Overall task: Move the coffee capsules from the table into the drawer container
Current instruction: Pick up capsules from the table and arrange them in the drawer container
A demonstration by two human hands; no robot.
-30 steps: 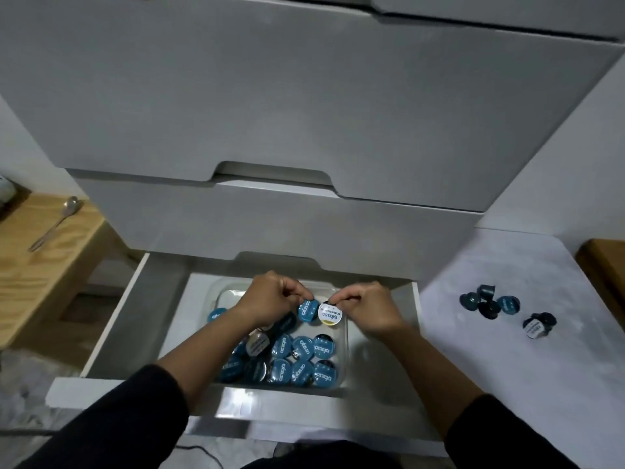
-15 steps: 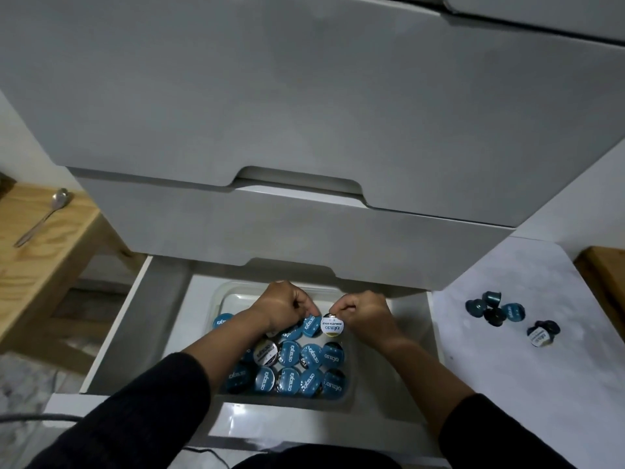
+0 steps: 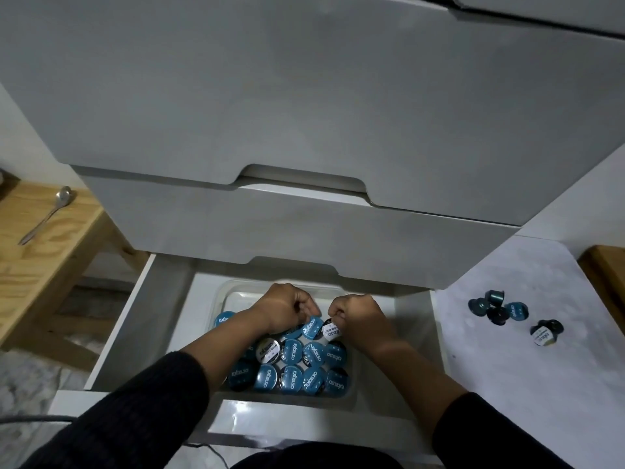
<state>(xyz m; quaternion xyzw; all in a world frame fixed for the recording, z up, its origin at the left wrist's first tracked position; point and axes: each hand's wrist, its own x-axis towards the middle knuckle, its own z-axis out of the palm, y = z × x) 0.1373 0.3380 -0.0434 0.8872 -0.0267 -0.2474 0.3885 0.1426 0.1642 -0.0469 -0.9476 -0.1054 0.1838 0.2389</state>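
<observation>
Placing is the step in hand: left hand (image 3: 287, 308) pinches a blue capsule (image 3: 311, 327), right hand (image 3: 355, 314) a white-lidded capsule (image 3: 330, 330), both over the container (image 3: 351, 392). Next, release, then fetch remaining capsules (image 3: 500, 308) on the table (image 3: 507, 384), right of the container.

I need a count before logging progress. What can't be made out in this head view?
- Capsules beneath the left forearm in the container: hidden, so no full count.
- Fingertips of left hand and right hand: curled under.
- Capsules on the table: clustered, overlapping, count unsure.
- Spoon: small.
</observation>
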